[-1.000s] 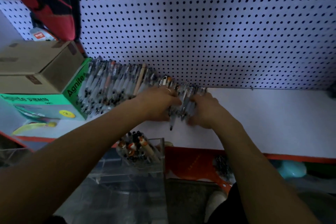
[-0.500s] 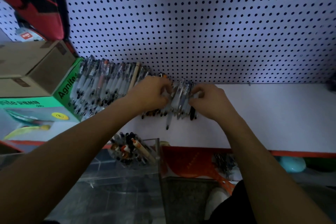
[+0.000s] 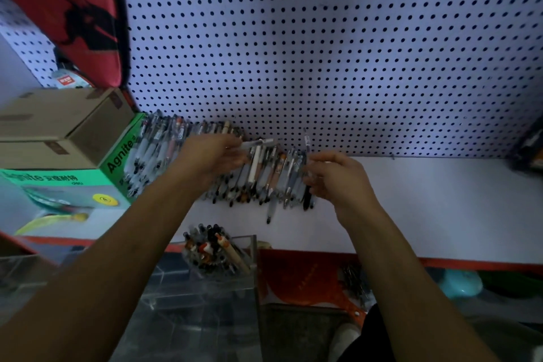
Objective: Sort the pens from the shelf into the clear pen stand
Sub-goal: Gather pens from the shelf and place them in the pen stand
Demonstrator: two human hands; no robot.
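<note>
My left hand point(image 3: 210, 160) hides part of the pen row point(image 3: 264, 176); moving pen point(image 3: 258, 143) blurred; frame edge crops green box point(image 3: 44, 188).

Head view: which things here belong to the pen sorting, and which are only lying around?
Belong to the job:
- pens on the shelf
- clear pen stand, already holding some pens
- left hand, pinching a pen
- right hand, pinching a pen

Lying about:
- green Agnite box
- cardboard box
- red bag
- pegboard
</note>
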